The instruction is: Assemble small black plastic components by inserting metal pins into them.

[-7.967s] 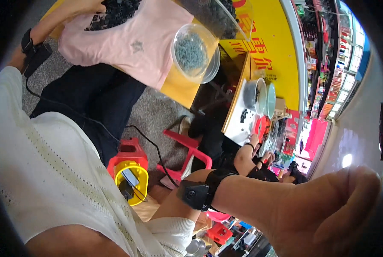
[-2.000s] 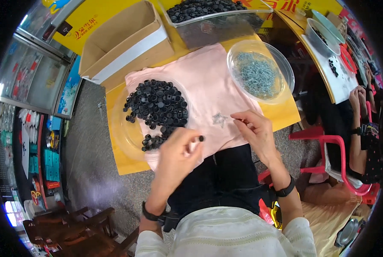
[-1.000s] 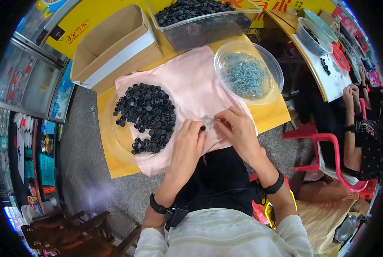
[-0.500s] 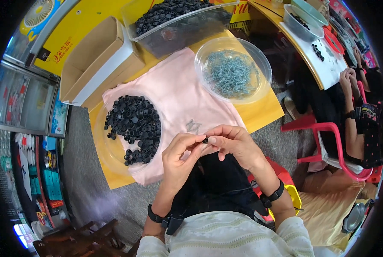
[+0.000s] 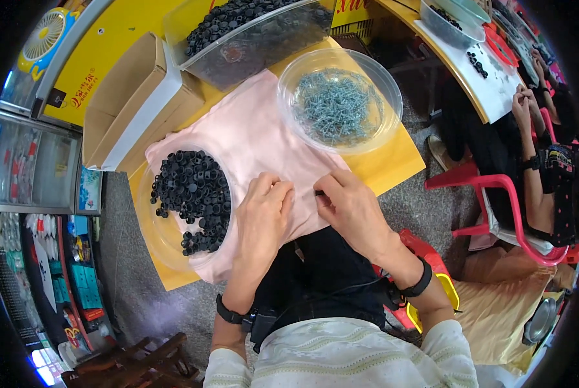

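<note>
Head view only. Landmark: the pink cloth [image 5: 257,139] spread over the yellow table [image 5: 393,165].

Left hand [image 5: 263,216] and right hand [image 5: 351,210] meet at the near edge of the cloth, fingertips together. Between them sits a small dark part [image 5: 318,193], just visible at the right thumb and forefinger. Right grip is pinching that part. Left grip is curled, fingers pressed together toward it; whether it also holds a piece cannot be told, the knuckles hide it.

On the cloth's left side sits a clear bowl [image 5: 163,239] with a heap of black caps [image 5: 192,197]. At the cloth's far right corner is a second clear bowl [image 5: 289,77] holding grey screws [image 5: 338,107]. Beyond the cloth's far edge stands a clear bin [image 5: 251,52] of more black caps, and to the far left of the cloth an open cardboard box [image 5: 131,107].

Right of the cloth, well apart, another person's hands [image 5: 525,103] work at a white table [image 5: 490,90], seated on a red chair [image 5: 503,200].

Judgement on doing the step well: keep both hands low over the cloth so a dropped piece lands on it, hold the small part square at the fingertips, and align the pieces before pressing, not forcing at a tilt.
</note>
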A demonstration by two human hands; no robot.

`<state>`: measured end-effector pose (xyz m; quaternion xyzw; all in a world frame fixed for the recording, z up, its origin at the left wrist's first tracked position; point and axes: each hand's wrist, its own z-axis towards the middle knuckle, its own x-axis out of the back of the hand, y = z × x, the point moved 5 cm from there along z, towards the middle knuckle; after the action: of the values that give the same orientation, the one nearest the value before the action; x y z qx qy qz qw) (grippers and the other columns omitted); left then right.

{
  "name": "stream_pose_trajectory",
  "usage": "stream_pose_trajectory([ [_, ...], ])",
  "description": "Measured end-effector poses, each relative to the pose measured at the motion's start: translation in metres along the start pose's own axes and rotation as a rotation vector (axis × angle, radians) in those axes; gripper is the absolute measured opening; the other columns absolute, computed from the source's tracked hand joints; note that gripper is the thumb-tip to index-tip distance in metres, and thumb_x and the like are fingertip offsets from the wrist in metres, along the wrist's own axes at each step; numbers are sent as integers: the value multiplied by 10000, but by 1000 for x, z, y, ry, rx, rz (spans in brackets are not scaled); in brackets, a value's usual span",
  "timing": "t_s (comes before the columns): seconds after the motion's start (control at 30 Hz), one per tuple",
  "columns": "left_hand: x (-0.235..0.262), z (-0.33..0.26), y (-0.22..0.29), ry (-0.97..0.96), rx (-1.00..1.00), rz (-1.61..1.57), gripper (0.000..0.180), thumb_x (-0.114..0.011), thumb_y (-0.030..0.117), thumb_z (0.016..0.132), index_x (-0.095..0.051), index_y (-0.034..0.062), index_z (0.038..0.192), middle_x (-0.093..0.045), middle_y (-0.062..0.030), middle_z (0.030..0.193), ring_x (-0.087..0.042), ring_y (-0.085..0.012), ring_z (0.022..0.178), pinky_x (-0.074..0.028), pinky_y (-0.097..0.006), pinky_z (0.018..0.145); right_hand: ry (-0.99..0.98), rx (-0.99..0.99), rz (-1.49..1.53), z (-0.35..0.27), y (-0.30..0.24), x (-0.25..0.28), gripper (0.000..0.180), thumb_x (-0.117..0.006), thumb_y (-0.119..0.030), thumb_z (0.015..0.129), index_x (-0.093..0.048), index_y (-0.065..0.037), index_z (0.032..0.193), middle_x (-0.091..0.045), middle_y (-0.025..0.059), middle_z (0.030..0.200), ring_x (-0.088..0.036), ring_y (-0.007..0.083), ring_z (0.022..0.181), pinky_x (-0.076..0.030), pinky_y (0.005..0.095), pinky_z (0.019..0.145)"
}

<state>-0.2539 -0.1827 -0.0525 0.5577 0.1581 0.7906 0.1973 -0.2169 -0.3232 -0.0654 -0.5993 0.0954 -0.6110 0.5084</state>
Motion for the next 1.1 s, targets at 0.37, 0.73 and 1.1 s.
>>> stream_pose_trajectory([
  [0.37,1,-4,-18,56,199,-439,61,-638,14,823,-630,11,884,-594,-52,899,-611,-138,738,-486,-234,646,-40,-180,322,-1,3,17,160,-646,-36,787,-620,9,938,-616,118,822,-617,231,686,-500,310,602],
  [0.73,17,-33,6,64,431,-1130,119,-598,-11,873,-603,-40,988,-656,-112,923,-654,-158,803,-525,-259,732,-192,-697,1414,-19,14,-14,221,-684,-107,834,-648,-29,1038,-655,25,858,-570,41,678,-449,162,506],
  [1.1,29,-35,-3,55,240,-629,158,-592,-48,863,-604,-53,1020,-641,-99,926,-640,-133,807,-507,-226,725,-253,-728,1530,-23,-2,-31,209,-663,-127,856,-636,-41,1044,-657,21,876,-548,32,698,-423,139,481],
])
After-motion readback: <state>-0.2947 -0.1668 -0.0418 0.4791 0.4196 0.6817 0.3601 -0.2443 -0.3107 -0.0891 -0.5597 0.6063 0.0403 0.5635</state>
